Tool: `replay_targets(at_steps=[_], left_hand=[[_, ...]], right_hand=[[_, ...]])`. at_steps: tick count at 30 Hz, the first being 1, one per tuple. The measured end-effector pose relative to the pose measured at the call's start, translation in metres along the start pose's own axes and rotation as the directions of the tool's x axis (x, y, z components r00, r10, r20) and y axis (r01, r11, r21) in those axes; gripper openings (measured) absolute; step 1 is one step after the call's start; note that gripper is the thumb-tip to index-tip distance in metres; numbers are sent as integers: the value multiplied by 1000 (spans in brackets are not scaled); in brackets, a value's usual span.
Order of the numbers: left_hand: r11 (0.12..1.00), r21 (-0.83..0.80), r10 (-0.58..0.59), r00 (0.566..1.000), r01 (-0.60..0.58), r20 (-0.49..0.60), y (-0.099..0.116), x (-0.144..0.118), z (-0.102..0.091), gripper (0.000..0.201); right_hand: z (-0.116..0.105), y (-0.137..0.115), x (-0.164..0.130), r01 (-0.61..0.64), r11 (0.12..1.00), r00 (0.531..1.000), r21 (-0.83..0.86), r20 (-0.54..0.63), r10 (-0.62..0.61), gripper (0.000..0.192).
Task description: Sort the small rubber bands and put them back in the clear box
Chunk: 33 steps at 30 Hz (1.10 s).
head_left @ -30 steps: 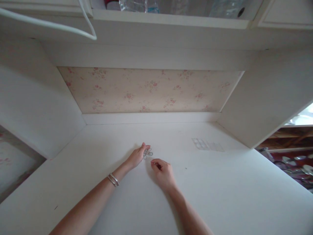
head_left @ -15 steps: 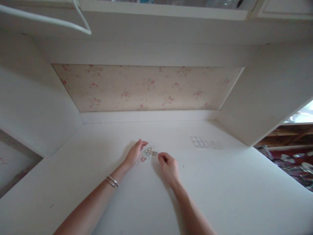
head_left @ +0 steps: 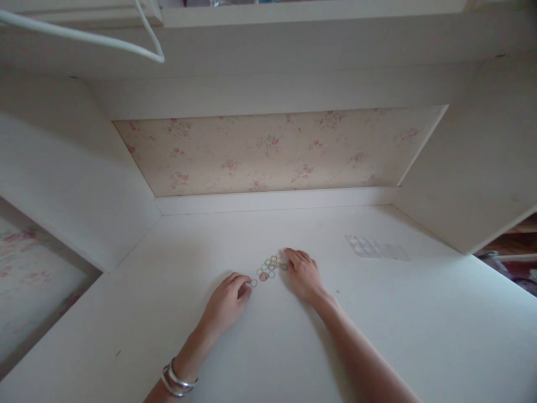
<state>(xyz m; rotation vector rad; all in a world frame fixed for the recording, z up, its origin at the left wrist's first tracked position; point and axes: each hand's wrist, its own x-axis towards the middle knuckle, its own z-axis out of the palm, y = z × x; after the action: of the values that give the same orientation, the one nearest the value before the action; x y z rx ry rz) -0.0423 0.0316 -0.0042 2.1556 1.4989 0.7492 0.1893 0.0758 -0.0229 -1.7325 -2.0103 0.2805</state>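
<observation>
On my feed I'm seeing both hands changing places: the left hand [head_left: 226, 302] is now sitting lower in the frame than half a second ago, its thumb and index finger curving toward each other at the edge of a single ring [head_left: 255, 285], and I'm not able to tell whether they are pinching it or only touching it. The right hand [head_left: 304, 274], which was bunching its fingertips, is now stretching its fingers close together, palm down, along the right end of the ring cluster [head_left: 273, 259]; I can't tell if it is gripping anything underneath. I'm reading this as the rings being worked from both ends at once.

The cluster is lying just below the frame's centre on the white tabletop [head_left: 268, 347], slanting from lower left to upper right. Its rings are looking thin and round, mostly pale grey or yellowish, some overlapping, with a reddish ring [head_left: 263, 277] standing out at the lower left. The single ring is resting just beside them, while a clear packet [head_left: 363, 246] is lying right of centre, apart from both hands
</observation>
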Motion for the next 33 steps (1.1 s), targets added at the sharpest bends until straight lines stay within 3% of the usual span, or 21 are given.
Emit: replay_targets(at_steps=[7,14,16,19,22,25,29,33], left_hand=[[996,88,1,1000,0,-5,0,-2,3,18],[987,156,36,999,-35,-8,1,-5,6,18],[986,165,32,999,-31,-4,1,-5,6,18],[982,191,3,1000,-1,-15,2,-5,5,18],[979,202,-4,999,11,-35,3,-5,5,18],[978,209,11,999,-3,-34,3,-6,5,18],[973,230,32,999,-27,-20,3,-6,6,21],[969,243,42,999,-38,-11,4,-5,6,21]], right_hand=[[9,-5,20,53,998,992,-40,120,-48,41],[2,-2,-4,51,940,999,337,-34,-42,37],[-1,-4,-16,23,904,997,427,-72,8,35],[-1,-13,-32,-77,796,976,600,-117,182,33],[2,-26,-44,-179,680,937,711,-87,337,38],[4,-37,-51,-184,764,955,618,-73,289,37],[2,-41,-57,-70,952,990,297,-94,102,33],[2,-44,-62,4,999,1000,46,-15,-3,30]])
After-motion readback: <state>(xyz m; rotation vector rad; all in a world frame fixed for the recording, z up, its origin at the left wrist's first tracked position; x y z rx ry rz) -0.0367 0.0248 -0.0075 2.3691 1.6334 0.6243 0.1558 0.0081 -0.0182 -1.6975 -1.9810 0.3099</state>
